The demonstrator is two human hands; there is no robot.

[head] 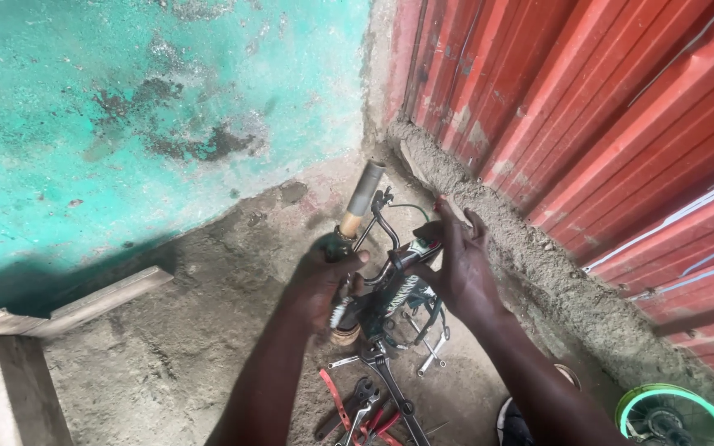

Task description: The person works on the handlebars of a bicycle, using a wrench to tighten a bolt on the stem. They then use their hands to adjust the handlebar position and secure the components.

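My left hand (pixel 321 281) grips the left end of a small bicycle handlebar (pixel 382 225), just below a tan and grey tube (pixel 361 198) that sticks up from it. My right hand (pixel 459 264) wraps the handlebar's right side, fingers partly spread over a dark grip with a red tip (pixel 420 247). The black bicycle stem and frame (pixel 382 310) stand between my forearms, with a striped band around the frame. Brake cables curve off the bar.
Pliers with red handles and spanners (pixel 359 405) lie on the concrete floor below the frame. A wooden bench (pixel 22 363) stands at the left. A turquoise wall is behind, a red corrugated metal wall at right. A green-rimmed wheel (pixel 675 415) sits at the bottom right.
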